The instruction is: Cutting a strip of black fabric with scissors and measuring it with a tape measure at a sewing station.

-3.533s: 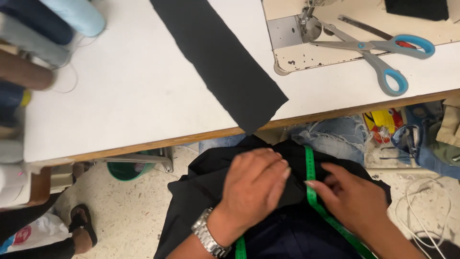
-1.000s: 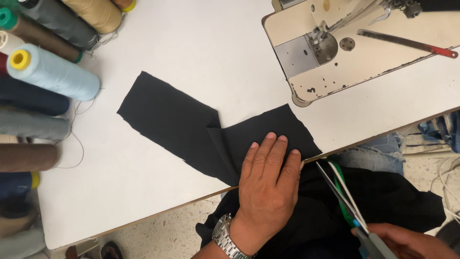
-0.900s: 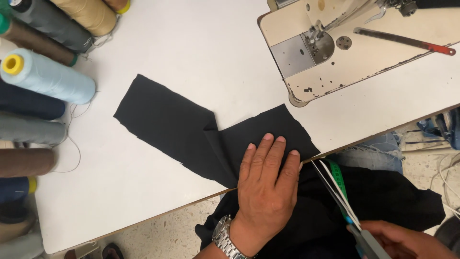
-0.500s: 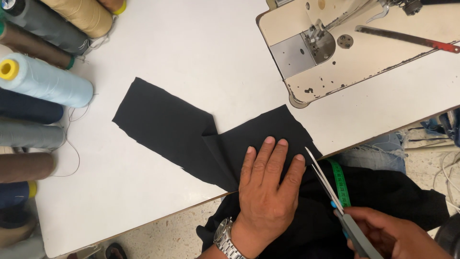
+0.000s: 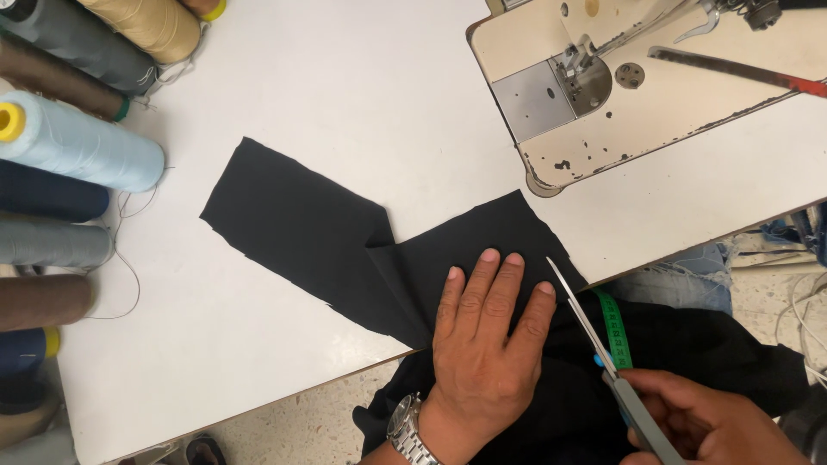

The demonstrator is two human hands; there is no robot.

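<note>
My left hand (image 5: 484, 337), a metal watch on its wrist, lies flat with fingers spread on a folded strip of black fabric (image 5: 345, 241) at the near edge of the white table (image 5: 362, 95). My right hand (image 5: 719, 422) grips scissors (image 5: 603, 353) at the lower right. Their blades point up and to the left, and the tip rests at the fabric's edge, right beside my left little finger. A green tape measure (image 5: 613, 327) hangs over dark cloth (image 5: 689, 353) on my lap.
A cream sewing machine (image 5: 637, 77) stands at the back right with a long dark tool (image 5: 732, 69) lying on its bed. Several large thread cones (image 5: 77, 146) line the left edge. Below the table edge are a speckled floor and some cables (image 5: 797, 301).
The fabric strip was pulled down and folded at the table edge, and my left hand came to press on it. My right hand brought the scissors up until their tip reached the fabric.
</note>
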